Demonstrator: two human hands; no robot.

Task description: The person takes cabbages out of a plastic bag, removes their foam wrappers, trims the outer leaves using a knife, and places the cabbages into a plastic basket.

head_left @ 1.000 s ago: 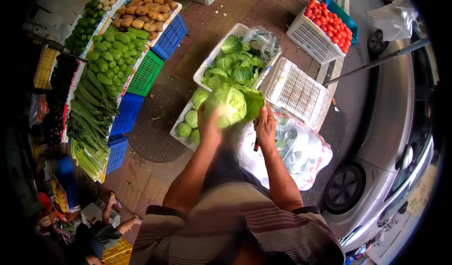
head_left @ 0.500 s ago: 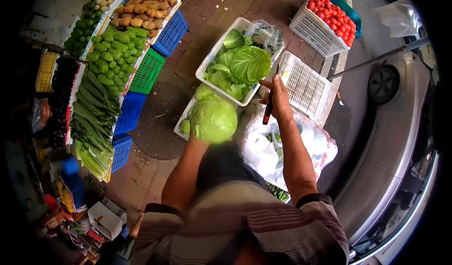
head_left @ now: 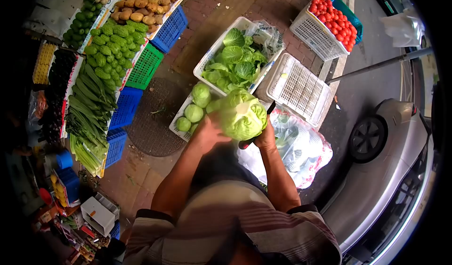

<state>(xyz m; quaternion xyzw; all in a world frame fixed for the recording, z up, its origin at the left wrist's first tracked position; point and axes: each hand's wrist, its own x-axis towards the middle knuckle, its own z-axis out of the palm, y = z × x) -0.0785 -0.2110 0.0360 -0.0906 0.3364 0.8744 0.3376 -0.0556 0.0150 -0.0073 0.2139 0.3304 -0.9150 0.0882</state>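
A pale green cabbage [head_left: 242, 116] is held in the air in front of my body, its cut stem end turned up. My left hand [head_left: 212, 132], blurred, is against its left side, the fingers partly hidden. My right hand [head_left: 266, 136] grips a knife [head_left: 246, 143] with a dark handle and supports the cabbage's right side; most of the blade is hidden. Beyond it, a white crate [head_left: 200, 69] holds loose cabbage leaves [head_left: 233, 54]. Several whole cabbages [head_left: 193, 112] sit in another white crate [head_left: 175, 127] at the left.
An upturned white crate [head_left: 301, 88] and a white plastic bag [head_left: 306, 147] lie to the right. Tomatoes [head_left: 332, 22] fill a crate farther off. A vegetable stand with bitter melons [head_left: 113, 51] lines the left. A silver car [head_left: 386, 171] stands at the right.
The cabbage has moved right and turned stem end up. My right hand has come down to it with the knife. A large leaf above the leaf crate has dropped among the others.
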